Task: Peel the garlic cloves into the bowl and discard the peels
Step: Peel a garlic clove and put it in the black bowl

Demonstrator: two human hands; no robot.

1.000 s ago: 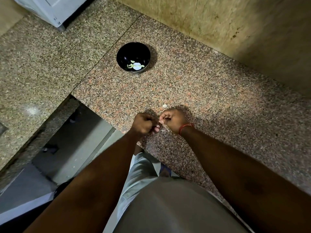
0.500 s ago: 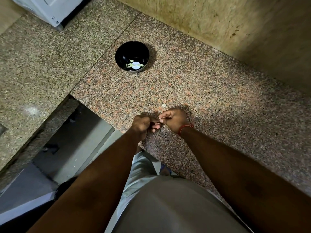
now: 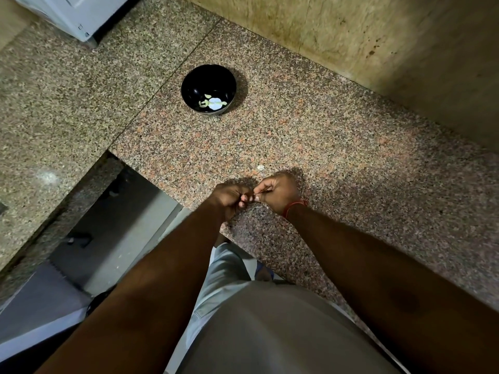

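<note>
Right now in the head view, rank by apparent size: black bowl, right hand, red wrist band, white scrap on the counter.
1. black bowl
2. right hand, smaller than the bowl though nearer the camera
3. red wrist band
4. white scrap, a small fleck

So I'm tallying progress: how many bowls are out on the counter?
1. The black bowl sits on the granite counter, beyond both hands, with a few pale pieces inside. No other bowl is visible in this view.
</note>
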